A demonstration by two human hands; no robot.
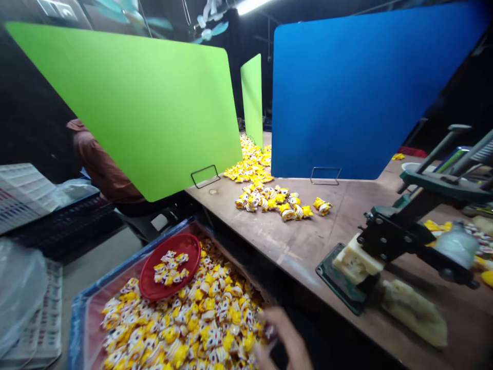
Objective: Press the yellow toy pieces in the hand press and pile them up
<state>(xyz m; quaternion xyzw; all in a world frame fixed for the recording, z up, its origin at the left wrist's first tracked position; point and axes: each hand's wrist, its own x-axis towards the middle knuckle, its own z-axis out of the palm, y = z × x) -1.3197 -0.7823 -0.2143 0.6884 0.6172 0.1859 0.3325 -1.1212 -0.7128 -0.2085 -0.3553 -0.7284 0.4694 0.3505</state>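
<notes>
At the bottom of the head view, my right hand (pixel 287 336) reaches over the right edge of a large blue-rimmed bin (pixel 87 303). Its fingers are curved and smeared by motion; whether they hold anything cannot be made out. Closest to the fingertips are small yellow-and-white plastic figures (pixel 210 308), heaped loosely in the bin. A round red tray (pixel 148 285) rests tilted on this heap, with several more figures on it. My left hand is out of sight.
On the brown table (pixel 265 241) lies a loose group of figures (pixel 269 198). A green hand press (pixel 389 236) with a pale block stands at right. Green (pixel 154 113) and blue (pixel 335 97) panels rise behind. A person's sleeve (pixel 103 164) and a white crate (pixel 26 195) are at left.
</notes>
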